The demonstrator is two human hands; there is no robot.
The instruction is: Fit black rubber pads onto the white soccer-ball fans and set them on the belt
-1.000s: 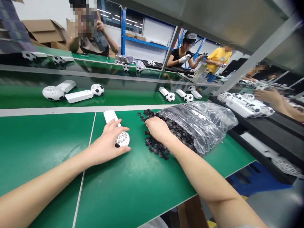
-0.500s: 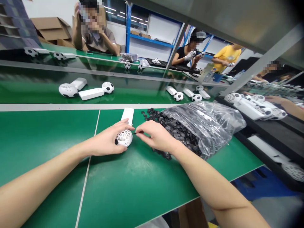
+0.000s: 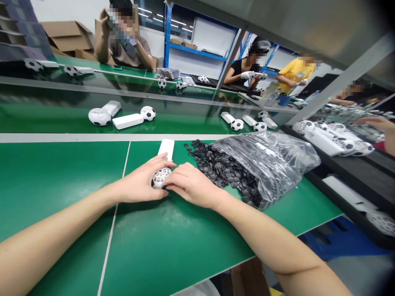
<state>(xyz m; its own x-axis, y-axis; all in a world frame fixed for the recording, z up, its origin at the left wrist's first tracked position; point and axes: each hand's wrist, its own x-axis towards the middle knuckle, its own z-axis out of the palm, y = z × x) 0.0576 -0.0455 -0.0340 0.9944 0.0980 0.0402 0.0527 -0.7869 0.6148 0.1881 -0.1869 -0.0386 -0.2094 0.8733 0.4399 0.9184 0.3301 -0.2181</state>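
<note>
My left hand (image 3: 143,179) is closed around the round head of a white soccer-ball-patterned device (image 3: 161,177), with fingers above and thumb below. The head has a white lattice front with black patches at its side, and its flat white handle points away from me on the green table. My right hand (image 3: 191,185) pinches at the right side of this head, fingertips touching it; the small black piece in that pinch is now mostly hidden. To the right, a heap of loose black pieces (image 3: 222,166) spills from a clear plastic bag (image 3: 277,160).
Behind the table runs a green conveyor belt (image 3: 55,119) carrying several similar white devices (image 3: 128,120). A black tray (image 3: 348,176) with more of them stands at right. Co-workers (image 3: 126,45) sit beyond, under a slanting metal frame (image 3: 231,59).
My right hand has moved left and slightly down, bringing the black piece to the head's right side. My left hand keeps its hold. Devices on the near belt have shifted right.
</note>
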